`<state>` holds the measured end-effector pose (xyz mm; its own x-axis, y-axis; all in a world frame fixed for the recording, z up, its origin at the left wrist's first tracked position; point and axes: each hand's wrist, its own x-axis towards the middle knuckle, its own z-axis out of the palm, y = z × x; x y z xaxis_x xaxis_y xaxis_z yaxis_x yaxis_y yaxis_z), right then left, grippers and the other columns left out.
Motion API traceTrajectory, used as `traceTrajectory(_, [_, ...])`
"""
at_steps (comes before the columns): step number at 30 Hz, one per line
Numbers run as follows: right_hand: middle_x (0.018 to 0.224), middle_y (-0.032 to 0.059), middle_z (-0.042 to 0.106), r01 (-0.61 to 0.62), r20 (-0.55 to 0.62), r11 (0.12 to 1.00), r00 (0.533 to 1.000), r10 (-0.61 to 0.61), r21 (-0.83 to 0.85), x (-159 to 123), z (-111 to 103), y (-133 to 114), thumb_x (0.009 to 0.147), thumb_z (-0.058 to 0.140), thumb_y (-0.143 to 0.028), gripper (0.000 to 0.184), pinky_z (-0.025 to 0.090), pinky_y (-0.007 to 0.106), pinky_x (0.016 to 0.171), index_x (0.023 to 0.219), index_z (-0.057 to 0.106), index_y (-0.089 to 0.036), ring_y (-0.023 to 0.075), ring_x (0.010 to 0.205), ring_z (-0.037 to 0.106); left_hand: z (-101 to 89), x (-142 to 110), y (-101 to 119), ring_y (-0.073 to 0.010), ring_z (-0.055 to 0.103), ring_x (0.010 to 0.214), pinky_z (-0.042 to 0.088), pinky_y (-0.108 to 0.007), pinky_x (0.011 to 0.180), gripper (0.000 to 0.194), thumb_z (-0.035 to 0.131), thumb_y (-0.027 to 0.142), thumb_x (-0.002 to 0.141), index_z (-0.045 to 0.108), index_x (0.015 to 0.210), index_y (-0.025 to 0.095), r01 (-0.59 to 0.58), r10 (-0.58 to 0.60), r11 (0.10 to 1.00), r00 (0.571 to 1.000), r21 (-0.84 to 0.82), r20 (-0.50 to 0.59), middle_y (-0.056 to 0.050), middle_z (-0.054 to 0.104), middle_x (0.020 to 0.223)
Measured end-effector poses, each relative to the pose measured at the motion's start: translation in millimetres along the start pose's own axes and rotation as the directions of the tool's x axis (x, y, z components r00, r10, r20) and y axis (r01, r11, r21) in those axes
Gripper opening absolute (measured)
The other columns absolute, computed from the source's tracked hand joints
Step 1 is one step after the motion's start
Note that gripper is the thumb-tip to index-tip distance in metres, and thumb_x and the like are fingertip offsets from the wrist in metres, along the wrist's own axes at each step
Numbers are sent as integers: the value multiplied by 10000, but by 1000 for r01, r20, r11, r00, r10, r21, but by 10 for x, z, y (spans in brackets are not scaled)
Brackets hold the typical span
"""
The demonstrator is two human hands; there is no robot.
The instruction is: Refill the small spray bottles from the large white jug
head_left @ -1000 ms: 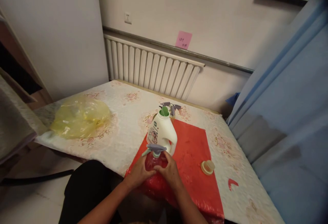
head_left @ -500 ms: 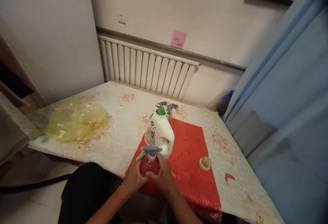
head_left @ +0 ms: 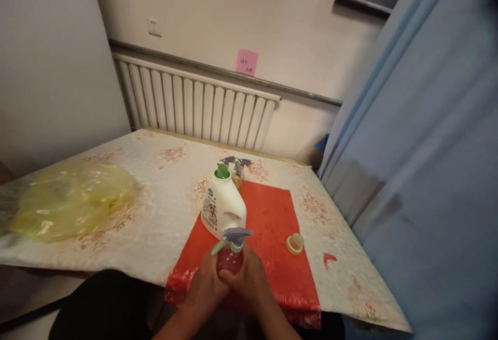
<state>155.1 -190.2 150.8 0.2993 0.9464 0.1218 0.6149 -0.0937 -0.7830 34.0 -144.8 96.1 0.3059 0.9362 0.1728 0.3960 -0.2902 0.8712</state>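
Observation:
Between my hands is a small spray bottle (head_left: 230, 261) with reddish contents and a grey trigger head. My left hand (head_left: 207, 281) wraps its left side, and my right hand (head_left: 251, 277) grips it from the right with the thumb across the front. Both hands are closed on it, near the front edge of the red plastic sheet (head_left: 268, 215). Just behind stands a white jug (head_left: 227, 202) with a handle, a printed label and a green spout in its uncapped neck. A pale cap (head_left: 294, 243) lies on the sheet to the right.
Behind the jug stand several spray bottles (head_left: 238, 166) with grey heads. A yellow plastic bag (head_left: 78, 197) lies on the floral tablecloth (head_left: 155, 210) at left. A red scrap (head_left: 329, 260) is at right, near a blue curtain (head_left: 420, 164). A radiator (head_left: 194, 104) lines the wall.
My view has swung right, so the scene sits further left. Both hands still hold the spray bottle, which has turned slightly so its trigger head points more toward the right.

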Motion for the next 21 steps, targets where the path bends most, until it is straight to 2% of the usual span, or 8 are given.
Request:
traceTrajectory(6, [948, 59, 698, -17, -69, 995, 998, 11, -95, 3, -282, 69, 610, 728, -254, 423, 481, 320, 776, 1014, 613, -205, 260, 893, 649, 164, 74, 252, -313, 609, 1109, 489, -459, 966, 568, 638, 317, 714, 529, 1252, 173, -107, 108, 994, 994, -36, 22, -131, 647, 1187])
traceTrajectory(9, [944, 67, 707, -33, -102, 993, 995, 21, -117, 48, -406, 156, 625, 727, -280, 429, 489, 320, 748, 1031, 612, -201, 263, 881, 658, 218, 119, 329, -310, 581, 1164, 471, -462, 1000, 715, 716, 359, 677, 463, 1323, 188, -130, 144, 980, 986, -152, 82, -132, 606, 1271])
traceTrajectory(11, [922, 66, 714, -37, -115, 993, 993, 24, -113, 111, -508, 236, 644, 716, -305, 426, 496, 318, 725, 1043, 614, -195, 262, 860, 666, 233, 136, 330, -329, 522, 1241, 432, -498, 1036, 810, 740, 386, 660, 407, 1371, 185, -131, 147, 975, 986, -181, 79, -150, 541, 1362])
traceTrajectory(13, [892, 65, 719, -38, -151, 990, 988, 17, -136, 208, -635, 341, 654, 713, -337, 424, 499, 319, 715, 1039, 618, -189, 259, 832, 671, 217, 140, 277, -344, 470, 1292, 393, -531, 1061, 779, 705, 393, 695, 406, 1374, 157, -112, 118, 983, 993, -147, 30, -174, 498, 1406])
traceTrajectory(15, [864, 66, 722, -54, -214, 979, 977, 10, -198, 341, -786, 474, 640, 724, -376, 453, 501, 321, 709, 1036, 620, -181, 260, 804, 676, 157, 137, 176, -327, 496, 1272, 407, -516, 1052, 644, 633, 374, 756, 463, 1332, 142, -92, 92, 991, 996, -95, 5, -175, 527, 1381])
traceTrajectory(16, [849, 63, 724, -66, -239, 970, 971, 9, -234, 420, -868, 551, 645, 718, -398, 449, 502, 319, 708, 1028, 624, -183, 258, 794, 680, 111, 134, 112, -310, 541, 1226, 439, -494, 1027, 571, 601, 361, 778, 501, 1297, 145, -92, 94, 993, 995, -69, 23, -166, 567, 1341])
traceTrajectory(19, [916, 81, 728, -116, -297, 960, 954, 36, -256, 703, -1131, 813, 639, 709, -461, 522, 506, 338, 717, 1070, 612, -182, 276, 833, 685, -63, 125, -117, -251, 689, 920, 546, -419, 875, 350, 536, 338, 814, 626, 1116, 184, -51, 52, 999, 993, -6, 104, -100, 727, 1043])
traceTrajectory(21, [968, 106, 720, -149, -349, 950, 936, 47, -273, 924, -1307, 988, 665, 677, -479, 528, 501, 346, 747, 1086, 604, -170, 281, 877, 680, -176, 114, -287, -259, 698, 906, 553, -412, 865, 338, 537, 383, 802, 653, 1053, 188, -10, 7, 999, 998, 34, 67, -93, 744, 1009])
